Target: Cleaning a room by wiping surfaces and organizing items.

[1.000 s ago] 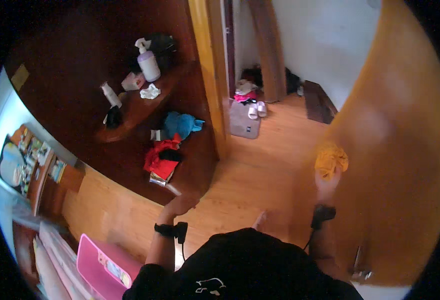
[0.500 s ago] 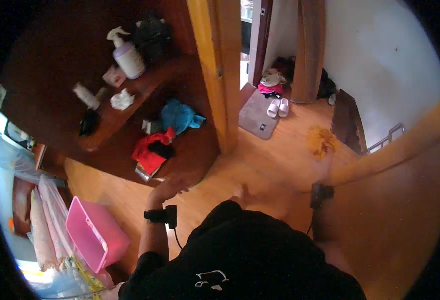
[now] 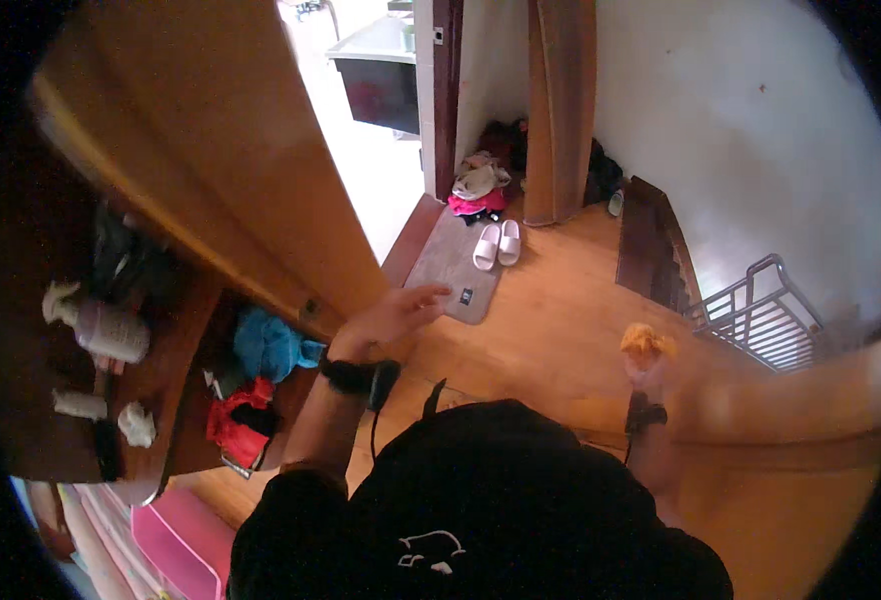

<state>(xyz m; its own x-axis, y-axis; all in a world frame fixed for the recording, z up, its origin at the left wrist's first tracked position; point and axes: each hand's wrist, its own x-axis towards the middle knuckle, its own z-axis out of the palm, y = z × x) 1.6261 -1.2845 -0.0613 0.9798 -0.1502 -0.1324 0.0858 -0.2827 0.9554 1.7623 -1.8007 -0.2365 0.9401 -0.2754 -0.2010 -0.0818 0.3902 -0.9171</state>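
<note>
My right hand [image 3: 645, 374] is closed around a crumpled, fluffy orange-yellow cloth [image 3: 648, 340] and holds it out over the wooden floor. My left hand [image 3: 393, 318] reaches forward with its fingers stretched out and nothing in them. It hovers close to the edge of a wooden door panel [image 3: 251, 170], above the near end of the grey-brown mat [image 3: 456, 262]. Whether it touches the panel I cannot tell. Each wrist wears a black band with a small device and a cable.
Pale slippers [image 3: 498, 246] rest on the mat, below a clothes pile [image 3: 479, 188]. To the right are a stair opening [image 3: 656, 245] and a metal rack [image 3: 766, 318]. At left, dark shelves hold a spray bottle [image 3: 111, 333], blue cloth [image 3: 269, 345] and red cloth [image 3: 241, 425]; below is a pink bin [image 3: 183, 545].
The view has swung right and forward, so shelves and bin sit further left and a bright doorway shows. My left hand has moved from beside the shelves toward the door panel. The cloth stays in my right hand.
</note>
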